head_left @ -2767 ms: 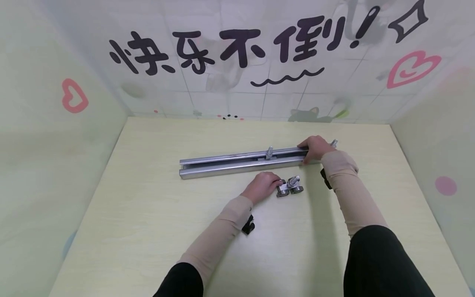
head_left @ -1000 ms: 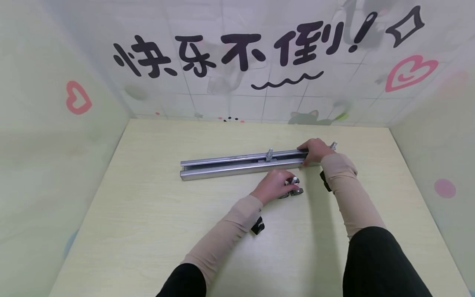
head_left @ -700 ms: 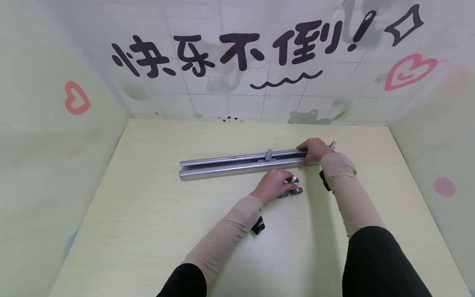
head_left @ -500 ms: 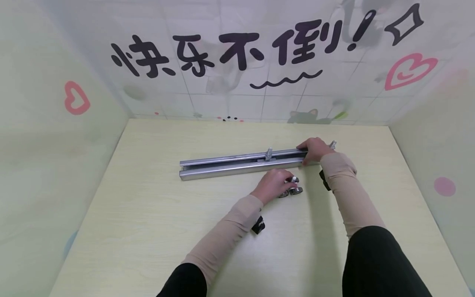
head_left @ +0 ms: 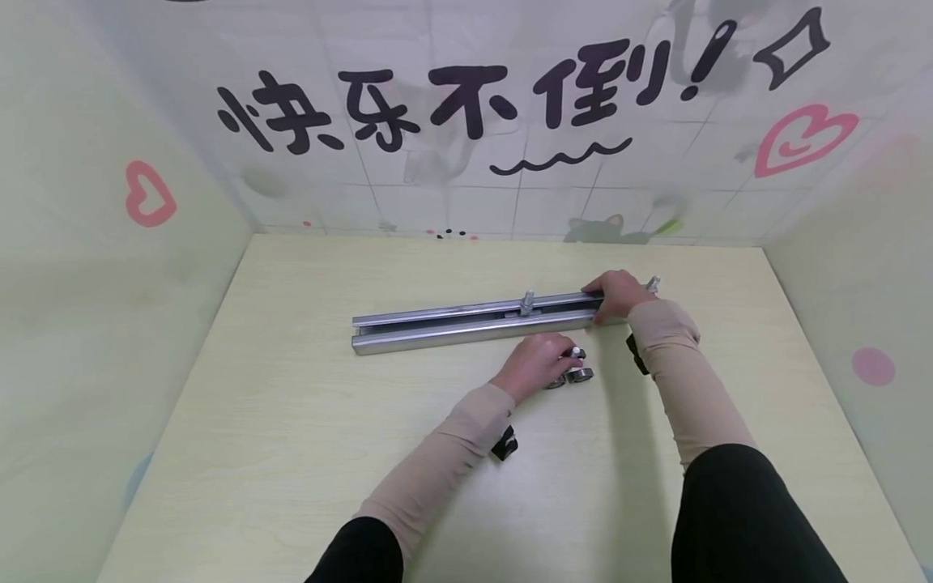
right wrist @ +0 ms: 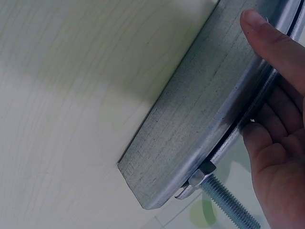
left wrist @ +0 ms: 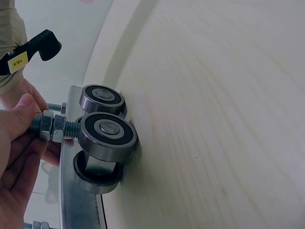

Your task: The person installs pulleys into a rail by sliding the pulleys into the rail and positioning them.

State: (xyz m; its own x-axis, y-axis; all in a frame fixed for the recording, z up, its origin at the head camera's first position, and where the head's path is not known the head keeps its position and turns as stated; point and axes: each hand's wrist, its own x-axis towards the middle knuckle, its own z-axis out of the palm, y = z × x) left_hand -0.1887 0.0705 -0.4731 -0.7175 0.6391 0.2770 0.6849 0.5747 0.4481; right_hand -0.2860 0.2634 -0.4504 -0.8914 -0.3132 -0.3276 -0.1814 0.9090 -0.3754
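Observation:
A small metal roller trolley [head_left: 581, 375] with several bearing wheels [left wrist: 108, 136] and an upright threaded bolt [left wrist: 71, 130] with nuts stands on the table. My left hand [head_left: 532, 364] pinches that bolt near its top between thumb and fingers, partly covering the trolley in the head view. Behind it lies a slotted steel channel rail [head_left: 437, 330]. Across the rail's right part my right hand [head_left: 618, 293] grips it, thumb on the near side and fingers over the slot. One bolt [head_left: 528, 303] rises from the slot mid-rail; another bolt [right wrist: 229, 200] sticks out by the right end.
The pale wood-grain table [head_left: 291, 453] is bounded by printed walls at the back and both sides. The back wall [head_left: 452, 194] stands a short way behind the rail. A black wrist strap [head_left: 504, 444] hangs below my left wrist.
My left hand has moved right from the trolley's left side onto its bolt. Over the last second both hands stay almost still. The right hand keeps its grip on the rail.

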